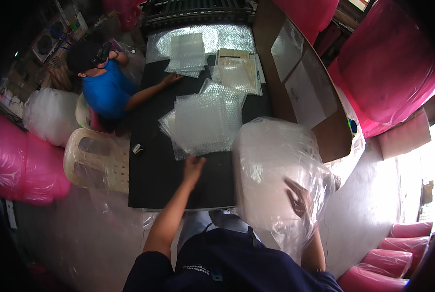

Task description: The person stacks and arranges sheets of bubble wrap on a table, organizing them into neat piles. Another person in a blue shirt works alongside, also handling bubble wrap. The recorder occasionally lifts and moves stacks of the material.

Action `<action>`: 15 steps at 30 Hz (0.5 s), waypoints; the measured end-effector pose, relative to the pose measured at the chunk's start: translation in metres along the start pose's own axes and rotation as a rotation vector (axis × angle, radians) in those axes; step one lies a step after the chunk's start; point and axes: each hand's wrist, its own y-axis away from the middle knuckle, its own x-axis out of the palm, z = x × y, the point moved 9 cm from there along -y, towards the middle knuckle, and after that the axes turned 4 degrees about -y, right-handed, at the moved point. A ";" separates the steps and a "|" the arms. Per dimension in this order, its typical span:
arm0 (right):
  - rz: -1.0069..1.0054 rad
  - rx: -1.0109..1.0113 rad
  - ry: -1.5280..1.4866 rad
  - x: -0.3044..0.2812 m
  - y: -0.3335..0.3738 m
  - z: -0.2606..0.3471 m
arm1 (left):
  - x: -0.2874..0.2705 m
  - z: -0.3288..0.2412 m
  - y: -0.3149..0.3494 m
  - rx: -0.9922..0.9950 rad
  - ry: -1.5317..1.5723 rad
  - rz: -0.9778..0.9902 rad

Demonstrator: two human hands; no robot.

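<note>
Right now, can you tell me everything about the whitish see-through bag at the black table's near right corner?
The see-through bag is crinkly, shiny, plastic-looking film, bulging, with a rounded far end. Something pale shows inside, but I can't tell what. Loose film bunches at its right and near end. It's at the near right corner of the black table, hiding part of the edge. The person's right grip shows through the film, maybe holding it.
</note>
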 end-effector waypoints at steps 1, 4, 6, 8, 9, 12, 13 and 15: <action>-0.138 -0.063 -0.123 -0.019 0.026 -0.041 | -0.023 0.017 -0.024 -0.055 0.026 -0.122; -0.439 0.170 -0.565 -0.075 0.108 -0.113 | -0.060 0.063 -0.065 -0.278 0.000 -0.293; -0.606 0.223 -0.383 -0.112 0.144 -0.051 | -0.066 0.084 -0.080 -0.385 -0.004 -0.280; -1.002 0.287 -0.338 -0.133 0.186 -0.022 | -0.053 0.113 -0.089 -0.445 0.018 -0.168; -1.204 0.276 -0.258 -0.140 0.205 -0.003 | -0.048 0.131 -0.096 -0.413 -0.026 -0.100; -1.412 0.154 0.238 -0.108 0.197 0.089 | -0.036 0.175 -0.083 -0.368 -0.101 0.013; -1.433 0.076 0.429 -0.084 0.185 0.118 | -0.035 0.173 -0.064 -0.378 -0.071 -0.029; -1.166 -0.037 0.754 -0.011 0.124 0.147 | -0.050 0.156 -0.025 -0.257 -0.249 -0.084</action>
